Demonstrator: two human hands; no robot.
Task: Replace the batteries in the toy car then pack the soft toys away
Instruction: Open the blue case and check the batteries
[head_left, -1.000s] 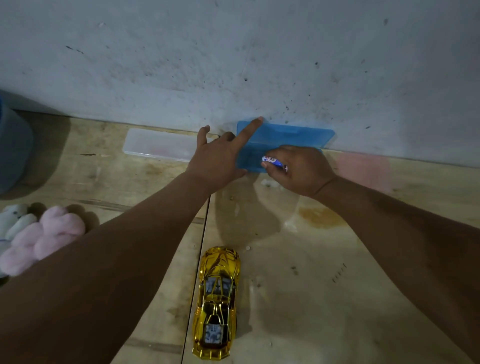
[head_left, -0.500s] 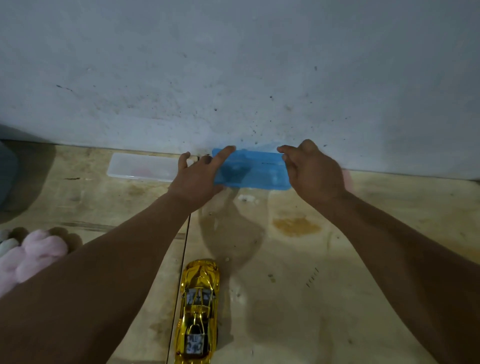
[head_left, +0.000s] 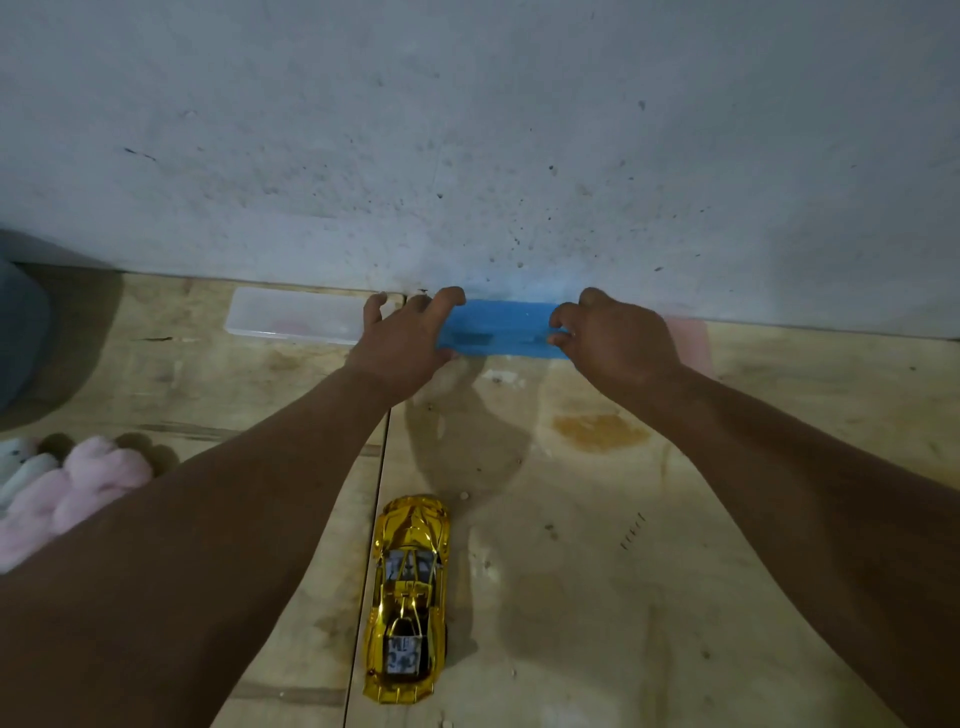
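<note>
Soft toys (head_left: 62, 483), pink and white, lie at the far left edge of the wooden surface (head_left: 675, 597), partly cut off by the frame and not yet packed; a slip here is that they are overlooked while attention stays on the case. Farther right, against the wall (head_left: 467, 130), a clear case (head_left: 296, 317) lies flat, just beside the left hand (head_left: 402, 340), whose curled fingers grip the left end of the blue case (head_left: 498, 330). That case sits at the foot of the wall, between the two hands. The right hand (head_left: 615, 340) holds its right end, fingers bent over the top edge and thumb at the front. Whether the lid is fully latched cannot be told. Judged risks: uneven pressure from the two hands could pop the lid or tip the case, spilling whatever is inside, which cannot be seen; a case pushed hard against the wall may skid sideways into the clear one. Below the hands, well apart from them, the gold toy car (head_left: 408, 603) stands on its wheels, nose toward the wall; a forearm drawn back carelessly could knock it rolling off the near edge.
</note>
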